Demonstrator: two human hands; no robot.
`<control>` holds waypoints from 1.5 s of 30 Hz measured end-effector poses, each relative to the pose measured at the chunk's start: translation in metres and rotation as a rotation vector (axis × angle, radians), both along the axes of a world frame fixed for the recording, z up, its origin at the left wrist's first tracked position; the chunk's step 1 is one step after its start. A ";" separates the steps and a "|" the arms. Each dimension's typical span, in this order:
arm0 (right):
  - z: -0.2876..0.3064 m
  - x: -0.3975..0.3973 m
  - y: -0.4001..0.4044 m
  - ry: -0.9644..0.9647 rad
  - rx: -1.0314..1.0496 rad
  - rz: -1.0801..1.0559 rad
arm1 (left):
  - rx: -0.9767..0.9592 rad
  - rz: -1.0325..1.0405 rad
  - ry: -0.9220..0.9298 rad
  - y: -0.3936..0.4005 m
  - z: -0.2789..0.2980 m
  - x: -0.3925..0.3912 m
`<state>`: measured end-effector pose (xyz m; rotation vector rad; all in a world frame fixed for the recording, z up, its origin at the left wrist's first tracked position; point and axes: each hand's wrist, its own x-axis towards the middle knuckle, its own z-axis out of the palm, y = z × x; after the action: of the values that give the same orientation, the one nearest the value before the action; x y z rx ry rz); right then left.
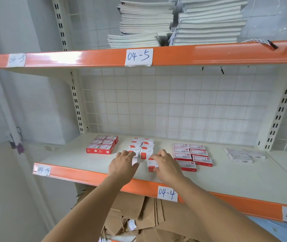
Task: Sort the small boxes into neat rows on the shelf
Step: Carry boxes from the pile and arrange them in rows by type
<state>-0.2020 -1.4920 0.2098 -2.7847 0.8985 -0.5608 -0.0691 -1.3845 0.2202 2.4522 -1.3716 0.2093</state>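
The orange-edged shelf point(90, 177) stood against white tile. The right hand point(165, 165) pinched a box point(151, 165) near the front edge, its long axis running front to back; the left hand point(123, 163) gripped another box point(134, 161). Best to slide each squarely against the middle stack point(142, 146), edges flush.

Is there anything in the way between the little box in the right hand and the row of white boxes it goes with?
Nothing visible blocks it. The right hand grips a small white box just in front of the white box group, with only bare shelf between. The left hand holds another box at the left column's front, not in that path.
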 end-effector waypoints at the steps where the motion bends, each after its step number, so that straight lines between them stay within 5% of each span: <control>1: 0.000 0.005 0.000 -0.004 -0.002 -0.008 | -0.008 -0.006 0.002 -0.003 -0.001 0.005; 19: -0.008 0.051 -0.005 0.000 0.110 -0.181 | 0.125 -0.288 0.081 -0.030 -0.024 0.074; 31: -0.006 0.053 -0.017 0.068 0.126 -0.199 | 0.065 -0.282 0.045 -0.035 -0.023 0.078; 45: 0.012 -0.045 -0.023 0.072 -0.058 -0.385 | 0.050 -0.508 -0.034 -0.088 0.003 -0.001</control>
<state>-0.2466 -1.5146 0.2221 -2.7073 1.4719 -0.5474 -0.0703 -1.4727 0.2231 2.0534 -1.9739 0.0955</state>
